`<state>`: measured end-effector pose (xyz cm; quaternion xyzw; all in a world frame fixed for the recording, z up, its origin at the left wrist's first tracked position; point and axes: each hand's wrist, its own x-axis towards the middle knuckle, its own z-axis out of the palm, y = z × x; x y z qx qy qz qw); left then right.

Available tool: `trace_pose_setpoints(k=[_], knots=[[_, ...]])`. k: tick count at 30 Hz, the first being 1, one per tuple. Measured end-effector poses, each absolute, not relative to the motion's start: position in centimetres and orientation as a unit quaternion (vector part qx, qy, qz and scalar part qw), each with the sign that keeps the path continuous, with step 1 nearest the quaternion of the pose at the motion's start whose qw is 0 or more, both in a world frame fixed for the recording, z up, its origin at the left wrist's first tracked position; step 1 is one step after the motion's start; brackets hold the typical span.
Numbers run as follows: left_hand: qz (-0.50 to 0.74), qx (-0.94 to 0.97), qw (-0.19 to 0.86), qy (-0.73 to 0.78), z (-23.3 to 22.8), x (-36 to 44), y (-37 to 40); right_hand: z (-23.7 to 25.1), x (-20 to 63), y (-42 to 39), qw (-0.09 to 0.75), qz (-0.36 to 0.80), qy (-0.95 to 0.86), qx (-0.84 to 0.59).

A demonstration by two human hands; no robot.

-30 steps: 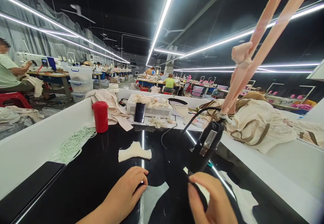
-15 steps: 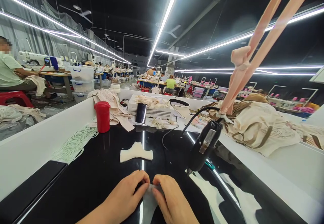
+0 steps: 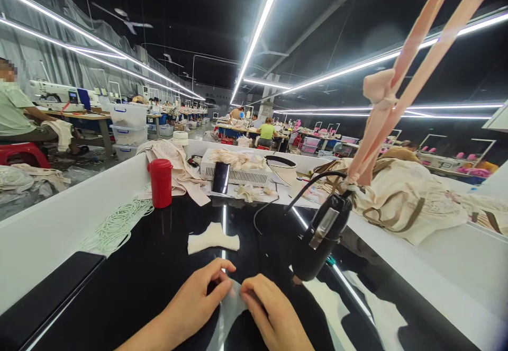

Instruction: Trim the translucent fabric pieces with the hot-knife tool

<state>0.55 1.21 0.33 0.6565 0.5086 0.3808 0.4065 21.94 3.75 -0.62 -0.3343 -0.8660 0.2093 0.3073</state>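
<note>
A thin translucent whitish sheet lies low in the middle, over the glossy black tabletop. My right hand pinches its right edge between thumb and fingers. At the sheet's left edge is my left hand, its thumb close to the sheet and its index finger raised apart from the thumb. Just beyond both hands lies a cream cut fabric piece, flat on the black surface. To the right, a black nozzled hand tool hangs tilted from a knotted pink strap.
White cut pieces lie under the tool at right. A red lidded container, green cord and a dark flat slab sit left. Behind are a white vented box and piled fabric. People work at distant tables.
My left index finger has lifted away from the thumb, and more of the translucent sheet shows. My right hand stays nearly in place. The hanging tool has swung slightly.
</note>
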Motion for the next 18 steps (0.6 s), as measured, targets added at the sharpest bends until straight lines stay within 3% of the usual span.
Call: trace_pose_setpoints(k=[9,18], knots=[[0.361,0.654,0.412,0.522,0.78,0.64,1.09,-0.56,21.83,3.76,0.353,0.221,-0.844,-0.338],[0.422,0.636,0.425,0.487,0.28,0.64,1.4,-1.45,21.83,3.93,0.356,0.212,-0.848,-0.331]])
